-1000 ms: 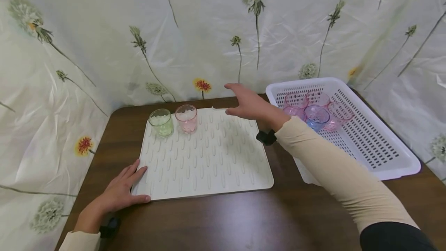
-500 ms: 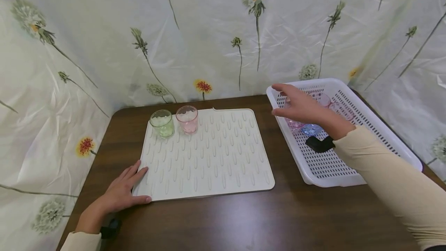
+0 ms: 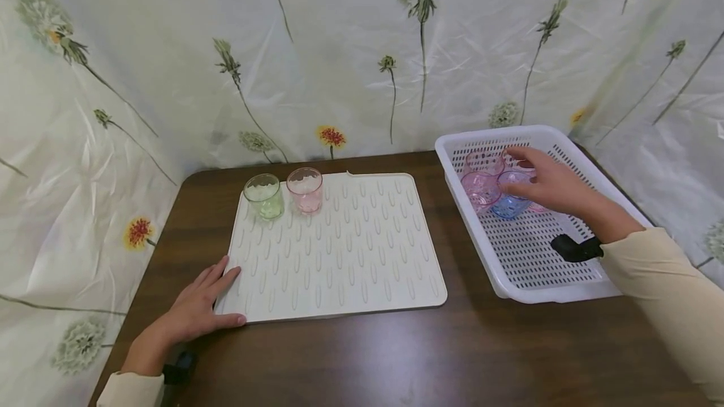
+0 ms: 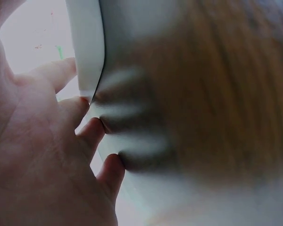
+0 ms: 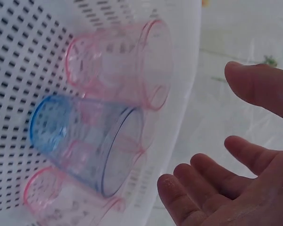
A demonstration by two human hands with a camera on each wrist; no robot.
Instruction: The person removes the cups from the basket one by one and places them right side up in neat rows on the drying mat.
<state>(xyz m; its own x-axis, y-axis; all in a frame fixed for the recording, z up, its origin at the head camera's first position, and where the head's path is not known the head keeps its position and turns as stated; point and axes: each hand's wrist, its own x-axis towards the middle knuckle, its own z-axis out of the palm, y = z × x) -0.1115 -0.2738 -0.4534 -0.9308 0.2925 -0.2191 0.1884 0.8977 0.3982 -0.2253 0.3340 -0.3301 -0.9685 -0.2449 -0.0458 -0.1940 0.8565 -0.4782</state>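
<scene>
My left hand [image 3: 195,308] rests at the front left corner of a white ribbed drying mat [image 3: 345,256], fingers spread, fingertips against its edge. On the mat's back left stand a green glass [image 3: 264,197] and a pink glass [image 3: 306,193], side by side. My right hand [image 3: 557,186] hovers over a white slotted basket [image 3: 532,262], thumb and fingers apart and nothing between them. Below it a blue glass [image 3: 508,207] stands among several pink glasses [image 3: 481,189], partly hidden by the hand. In the right wrist view the blue glass [image 5: 80,136] sits between pink ones.
The dark wooden table [image 3: 339,357] carries the mat and, to its right, the basket. A curtain [image 3: 339,49] printed with flowers hangs close behind and along both sides. The basket's raised rim surrounds the glasses.
My right hand has moved right, from over the mat's back edge to over the glasses in the basket. My left hand and the two glasses on the mat have stayed in place.
</scene>
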